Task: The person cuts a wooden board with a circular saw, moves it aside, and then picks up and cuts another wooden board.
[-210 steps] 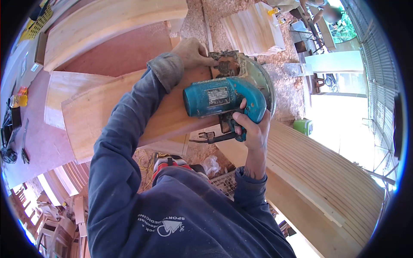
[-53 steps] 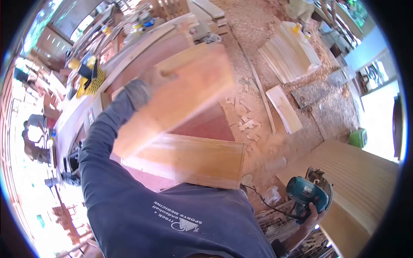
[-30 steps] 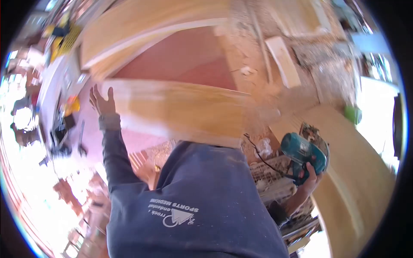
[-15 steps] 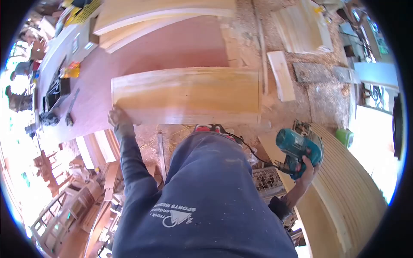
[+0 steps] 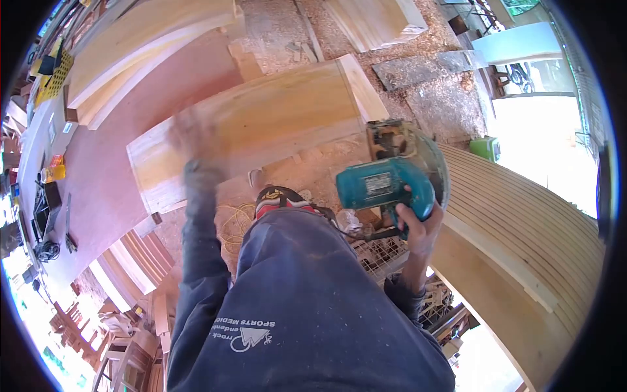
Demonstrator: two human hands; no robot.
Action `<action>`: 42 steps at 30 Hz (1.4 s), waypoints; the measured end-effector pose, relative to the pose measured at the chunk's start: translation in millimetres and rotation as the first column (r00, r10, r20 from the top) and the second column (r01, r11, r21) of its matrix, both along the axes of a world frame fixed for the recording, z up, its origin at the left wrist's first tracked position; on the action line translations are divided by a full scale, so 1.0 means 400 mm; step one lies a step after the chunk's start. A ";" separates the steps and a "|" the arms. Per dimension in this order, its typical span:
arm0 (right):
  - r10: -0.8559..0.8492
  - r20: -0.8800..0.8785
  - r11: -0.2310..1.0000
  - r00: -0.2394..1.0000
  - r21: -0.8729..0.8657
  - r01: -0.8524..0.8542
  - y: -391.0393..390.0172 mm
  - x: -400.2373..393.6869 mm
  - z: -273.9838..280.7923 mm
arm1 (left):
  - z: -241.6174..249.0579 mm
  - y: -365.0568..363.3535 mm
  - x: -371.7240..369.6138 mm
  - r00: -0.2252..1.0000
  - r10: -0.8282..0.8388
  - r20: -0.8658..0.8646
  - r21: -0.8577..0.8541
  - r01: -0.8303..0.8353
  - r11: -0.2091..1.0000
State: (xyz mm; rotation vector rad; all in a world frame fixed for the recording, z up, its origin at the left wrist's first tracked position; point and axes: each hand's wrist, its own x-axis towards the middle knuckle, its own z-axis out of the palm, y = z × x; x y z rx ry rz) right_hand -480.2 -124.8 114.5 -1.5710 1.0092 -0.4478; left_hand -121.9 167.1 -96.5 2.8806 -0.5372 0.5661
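Observation:
A teal circular saw point(image 5: 379, 183) is in my right hand point(image 5: 419, 227), whose fingers wrap round its rear handle. The saw's round guard and base face away to the right, near the right end of a wide wooden board point(image 5: 287, 108). That board lies across the reddish work table point(image 5: 98, 189). My left hand point(image 5: 194, 137) is smeared by motion over the board's left part, so its fingers do not show clearly. From the saw a black cord runs back toward my body.
A long stack of boards point(image 5: 522, 209) stands at the right. More thick planks point(image 5: 150, 46) lie at the far left of the table, and another wood stack point(image 5: 379, 23) sits on the sawdust-covered floor. Dark tools point(image 5: 47, 209) and a yellow bottle point(image 5: 53, 171) are at the left.
The view has turned to the right. The saw has come up and inward toward the board's right end. My left hand has left the board's near left corner and moved inward over it.

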 end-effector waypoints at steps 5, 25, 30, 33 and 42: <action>0.053 -0.069 0.998 0.996 -0.018 -0.054 0.041 -0.005 0.009 | 0.083 -0.313 -0.177 0.819 -0.519 -0.243 -0.145 0.499 0.855; 0.035 -0.093 0.999 0.995 0.005 -0.034 0.111 0.012 -0.006 | 0.118 -0.136 0.010 0.710 -0.635 -0.305 -0.079 0.646 0.759; 0.064 -0.004 0.995 0.998 0.078 -0.064 0.164 0.133 -0.047 | 0.059 -0.284 0.180 0.813 -0.551 -0.188 -0.225 0.511 0.830; 0.105 0.001 0.994 0.994 0.039 -0.105 0.191 0.184 -0.091 | 0.093 -0.336 0.179 0.855 -0.443 -0.271 -0.187 0.405 0.895; 0.148 0.010 0.986 0.989 0.082 -0.148 0.217 0.240 -0.110 | 0.064 -0.342 0.165 0.797 -0.582 -0.161 -0.178 0.556 0.812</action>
